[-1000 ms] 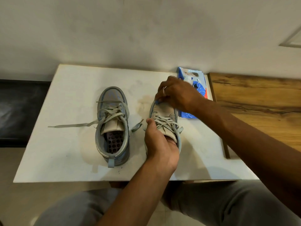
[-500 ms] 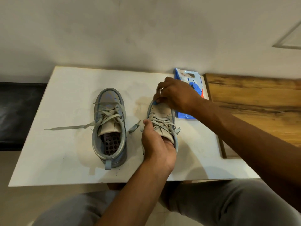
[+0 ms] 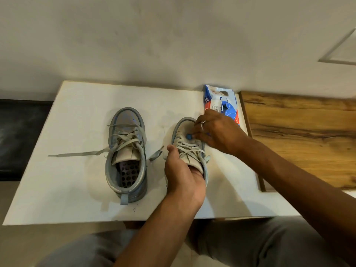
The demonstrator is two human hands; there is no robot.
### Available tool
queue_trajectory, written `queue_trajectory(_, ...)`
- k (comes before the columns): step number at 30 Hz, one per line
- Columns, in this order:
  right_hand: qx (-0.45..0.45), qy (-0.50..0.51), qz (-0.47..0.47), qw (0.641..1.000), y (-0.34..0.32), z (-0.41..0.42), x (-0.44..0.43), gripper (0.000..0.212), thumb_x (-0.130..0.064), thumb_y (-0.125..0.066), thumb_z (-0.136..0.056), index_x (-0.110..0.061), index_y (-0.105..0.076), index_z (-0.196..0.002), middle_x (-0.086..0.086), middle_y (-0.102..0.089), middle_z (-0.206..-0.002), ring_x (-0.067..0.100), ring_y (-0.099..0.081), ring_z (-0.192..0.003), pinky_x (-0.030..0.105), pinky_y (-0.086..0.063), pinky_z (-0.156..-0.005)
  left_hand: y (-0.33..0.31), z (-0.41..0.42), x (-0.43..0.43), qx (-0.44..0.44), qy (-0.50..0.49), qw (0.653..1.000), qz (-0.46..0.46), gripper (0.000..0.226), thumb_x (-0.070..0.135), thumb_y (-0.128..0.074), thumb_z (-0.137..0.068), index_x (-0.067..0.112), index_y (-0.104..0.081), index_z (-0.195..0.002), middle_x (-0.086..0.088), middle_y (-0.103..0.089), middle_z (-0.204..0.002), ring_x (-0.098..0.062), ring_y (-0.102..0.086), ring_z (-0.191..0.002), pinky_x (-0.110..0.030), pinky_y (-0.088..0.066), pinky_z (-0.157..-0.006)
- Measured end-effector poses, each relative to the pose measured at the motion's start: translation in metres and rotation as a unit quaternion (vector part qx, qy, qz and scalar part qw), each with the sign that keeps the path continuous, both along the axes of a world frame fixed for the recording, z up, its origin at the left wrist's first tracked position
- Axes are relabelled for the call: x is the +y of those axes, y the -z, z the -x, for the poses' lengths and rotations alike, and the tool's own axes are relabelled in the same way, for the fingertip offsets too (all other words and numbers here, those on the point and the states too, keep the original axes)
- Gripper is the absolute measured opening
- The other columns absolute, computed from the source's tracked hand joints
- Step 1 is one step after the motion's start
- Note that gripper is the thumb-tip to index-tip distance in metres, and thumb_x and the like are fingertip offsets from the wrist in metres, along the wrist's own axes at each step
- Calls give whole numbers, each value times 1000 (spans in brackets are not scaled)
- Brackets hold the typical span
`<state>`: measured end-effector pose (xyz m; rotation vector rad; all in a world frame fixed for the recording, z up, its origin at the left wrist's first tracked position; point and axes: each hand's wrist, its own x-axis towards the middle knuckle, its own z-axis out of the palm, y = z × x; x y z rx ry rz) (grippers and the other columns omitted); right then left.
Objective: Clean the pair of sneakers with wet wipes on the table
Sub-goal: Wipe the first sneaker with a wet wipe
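Sneakers in grey-blue sit side by side on the white table (image 3: 57, 189), toes toward 12 o'clock. The held sneaker (image 3: 184, 128) is just to 3 o'clock of the table's middle. The left hand (image 3: 184, 178) grips its collar from the 6 o'clock end, with the thumb up along the lace side and the fingers tucked into the opening. The right hand (image 3: 217, 130) sits on the toe's 3 o'clock flank, its fingertips pinching a small blue wad (image 3: 189, 136) against the upper just above the laces (what the wad is cannot be told). Half a second ago that hand covered the toe cap from 12 o'clock; it has since slid toward 3 o'clock and the cap is bare. The free sneaker (image 3: 125, 151) stands apart at 9 o'clock of the held one, with one lace (image 3: 77, 154) trailing toward 9 o'clock. The wet wipes pack (image 3: 221, 101) lies at 1 o'clock by the table's far edge, partly behind the right hand. A wooden surface (image 3: 298, 135) adjoins the table at 3 o'clock.
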<state>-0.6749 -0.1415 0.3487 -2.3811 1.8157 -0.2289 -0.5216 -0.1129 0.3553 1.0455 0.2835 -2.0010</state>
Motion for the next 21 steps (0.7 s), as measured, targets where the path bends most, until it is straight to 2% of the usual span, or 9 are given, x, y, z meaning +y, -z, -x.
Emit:
queue_trajectory(3, -2, 41, 14, 999, -3, 13, -3, 21, -28, -63, -92, -22, -74, -109, 1, -70, -107, 19, -57, -97, 38, -53, -75, -1, -1, 0, -9, 7, 1000, -7, 45, 43, -43, -98, 9, -59, -123, -19, -65, -118, -32, -62, -110, -47, -45, -101)
queue_trajectory(7, 4, -43, 6, 999, 5, 3, 4, 19, -22, -67, -90, -18, -75, -106, 2, -69, -109, 18, -58, -97, 33, -53, -71, -3, -2, 0, -15, 6, 1000, -3, 42, 40, -42, -99, 9, -59, -122, -19, -65, -117, -31, -63, -108, -46, -46, -101)
queue_trajectory(11, 31, -16, 41, 999, -2, 18, -8, 21, -22, -66, -88, -21, -74, -108, 2, -70, -107, 21, -59, -96, 39, -53, -73, -2, -1, 0, -2, 1, 1000, -10, 43, 41, -44, -98, 9, -59, -122, -20, -65, -117, -32, -63, -108, -48, -47, -100)
queue_trajectory(16, 18, -79, 33, 996, 6, 1, 0, 16, -19, -68, -89, -15, -76, -102, 5, -70, -105, 21, -59, -93, 29, -50, -70, -1, -2, 0, 3, 4, 1000, 0, 45, 41, -41, -99, 9, -57, -125, -18, -64, -119, -31, -61, -112, -47, -44, -103)
queue_trajectory(19, 31, -18, 66, 997, 1, 13, -11, 17, -19, -67, -90, -18, -75, -105, 4, -70, -104, 22, -59, -92, 39, -53, -71, -2, -1, 0, 1, 5, 1000, -8, 44, 41, -43, -99, 8, -58, -123, -19, -64, -120, -32, -61, -112, -48, -44, -102)
queue_trajectory(21, 9, 20, 72, 997, 3, 8, -14, 18, -21, -65, -91, -20, -74, -107, 3, -70, -102, 22, -59, -90, 35, -51, -70, -2, -1, -1, 4, 2, 1000, -10, 43, 40, -43, -98, 9, -59, -123, -19, -64, -120, -33, -61, -112, -48, -44, -102)
